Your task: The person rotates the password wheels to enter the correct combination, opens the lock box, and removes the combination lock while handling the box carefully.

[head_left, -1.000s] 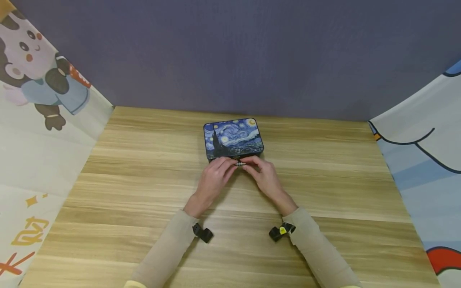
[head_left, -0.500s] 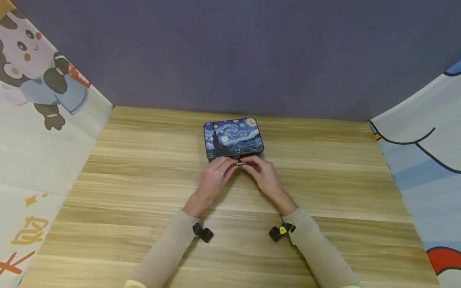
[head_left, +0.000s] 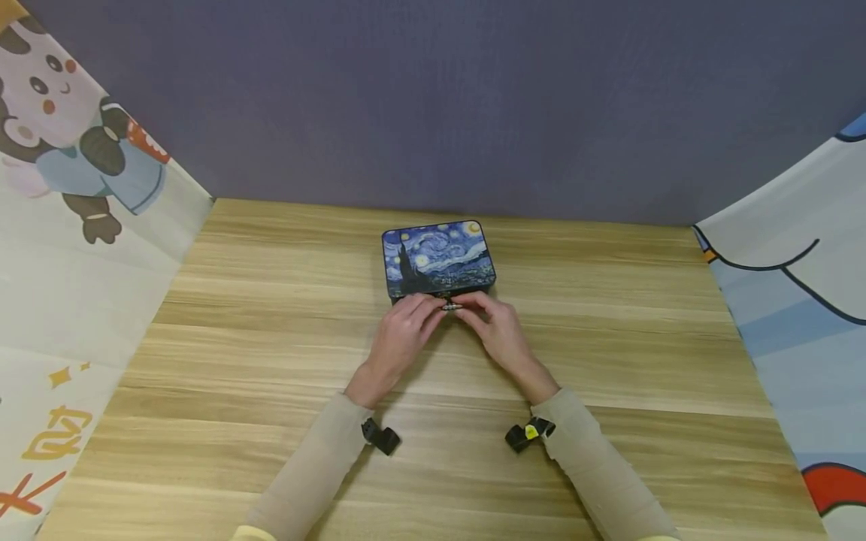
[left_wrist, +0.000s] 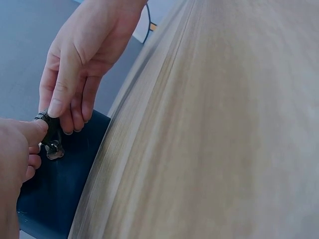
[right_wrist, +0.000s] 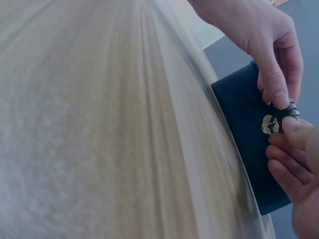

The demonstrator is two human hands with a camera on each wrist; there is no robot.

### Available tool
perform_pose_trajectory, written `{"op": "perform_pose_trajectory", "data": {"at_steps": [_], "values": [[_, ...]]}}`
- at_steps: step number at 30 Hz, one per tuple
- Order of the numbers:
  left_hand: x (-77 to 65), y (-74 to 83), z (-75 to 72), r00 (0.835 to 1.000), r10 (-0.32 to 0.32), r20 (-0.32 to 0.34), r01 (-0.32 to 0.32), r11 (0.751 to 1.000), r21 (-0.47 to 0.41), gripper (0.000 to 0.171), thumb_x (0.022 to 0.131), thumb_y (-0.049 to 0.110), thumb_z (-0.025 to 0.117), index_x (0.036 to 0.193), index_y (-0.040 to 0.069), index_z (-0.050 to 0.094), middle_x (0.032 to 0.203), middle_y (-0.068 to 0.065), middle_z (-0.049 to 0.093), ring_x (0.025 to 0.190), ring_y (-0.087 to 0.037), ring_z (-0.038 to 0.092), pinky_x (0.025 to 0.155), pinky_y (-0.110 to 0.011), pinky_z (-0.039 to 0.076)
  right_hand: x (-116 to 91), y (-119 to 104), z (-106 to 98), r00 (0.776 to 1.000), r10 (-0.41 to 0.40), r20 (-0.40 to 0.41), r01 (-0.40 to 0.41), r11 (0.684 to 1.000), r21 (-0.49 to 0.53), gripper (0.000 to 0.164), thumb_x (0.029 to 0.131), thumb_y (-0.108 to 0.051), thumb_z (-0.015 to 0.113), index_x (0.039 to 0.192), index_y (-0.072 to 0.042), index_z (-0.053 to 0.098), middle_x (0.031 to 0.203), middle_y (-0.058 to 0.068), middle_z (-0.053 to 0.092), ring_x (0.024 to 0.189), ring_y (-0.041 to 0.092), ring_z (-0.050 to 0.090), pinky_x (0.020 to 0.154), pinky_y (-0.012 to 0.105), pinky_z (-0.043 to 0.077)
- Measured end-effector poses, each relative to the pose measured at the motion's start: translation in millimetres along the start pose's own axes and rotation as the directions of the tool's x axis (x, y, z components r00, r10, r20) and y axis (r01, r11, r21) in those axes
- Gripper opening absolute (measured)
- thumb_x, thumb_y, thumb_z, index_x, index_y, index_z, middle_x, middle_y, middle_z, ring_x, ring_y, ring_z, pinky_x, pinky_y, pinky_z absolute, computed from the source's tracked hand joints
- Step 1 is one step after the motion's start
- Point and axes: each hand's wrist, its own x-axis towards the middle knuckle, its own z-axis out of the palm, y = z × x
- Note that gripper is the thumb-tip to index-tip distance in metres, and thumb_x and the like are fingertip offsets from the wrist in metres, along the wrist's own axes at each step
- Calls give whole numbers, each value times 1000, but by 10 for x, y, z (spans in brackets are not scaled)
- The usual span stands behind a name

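Observation:
A box (head_left: 438,259) with a swirling blue night-sky painting on its lid stands with the lid down. On its dark front side, a metal clasp plate (right_wrist: 267,124) carries a small combination padlock (right_wrist: 293,108) with ridged number dials. Thumb and fingers of my left hand (head_left: 398,340) pinch one end of the padlock. From the other side, my right hand (head_left: 501,338) pinches the opposite end, its other fingers curled near the box front (right_wrist: 244,114). The fingertips cover much of the padlock, and its digits are too small to read.
The box stands on a wood-grain table (head_left: 284,330) near its back edge. Behind rises a dark grey-blue partition (head_left: 446,105). Printed cartoon panels flank the table at left (head_left: 135,248) and right (head_left: 778,300). Black wrist cameras sit on both sleeves.
Almost nothing differs: both hands stay on the padlock in the same place, and the box has not moved. The head view has shifted very slightly.

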Motion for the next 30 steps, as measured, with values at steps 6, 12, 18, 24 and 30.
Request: {"op": "perform_pose_trajectory", "data": {"at_steps": [6, 12, 18, 24, 30], "values": [[4, 3, -5, 1000, -1, 0, 1, 1000, 1, 17, 92, 11, 79, 107, 3, 77, 101, -7, 75, 92, -21, 71, 88, -33, 61, 1, 2, 1, 1000, 0, 1, 0, 1000, -4, 20, 94, -6, 74, 114, -4, 74, 111, 11, 77, 102, 26, 73, 91, 39, 61], [2, 0, -1, 1000, -1, 6, 1, 1000, 9, 17, 93, 12, 78, 107, 4, 77, 100, -7, 75, 91, -20, 71, 88, -33, 61, 2, 5, -2, 1000, 14, 4, -14, 1000, 0, 20, 94, -5, 73, 114, -4, 74, 111, 12, 77, 103, 26, 73, 92, 40, 61], [0, -3, 0, 1000, -2, 8, 2, 1000, 16, 17, 92, 11, 78, 107, 4, 77, 100, -7, 75, 91, -20, 71, 88, -33, 61, 3, 9, 2, 1000, 14, 5, -14, 1000, -5, 20, 94, -5, 73, 114, -4, 74, 111, 12, 77, 103, 26, 73, 91, 39, 61], [6, -5, 0, 1000, -4, 7, 4, 1000, 17, 16, 93, 12, 78, 107, 4, 78, 100, -7, 76, 91, -20, 71, 88, -33, 61, 8, 12, 3, 1000, 0, 2, 0, 1000, -9, 20, 95, -5, 73, 114, -4, 74, 111, 12, 77, 102, 26, 73, 89, 37, 61], [5, -6, -1, 1000, -5, 7, 5, 1000, 19, 17, 92, 12, 79, 107, 4, 78, 99, -7, 75, 89, -20, 71, 86, -33, 61, 4, 2, 0, 1000, -7, -2, 7, 1000, -20, 20, 94, -6, 74, 114, -4, 74, 111, 12, 77, 102, 26, 74, 89, 38, 62]]}}
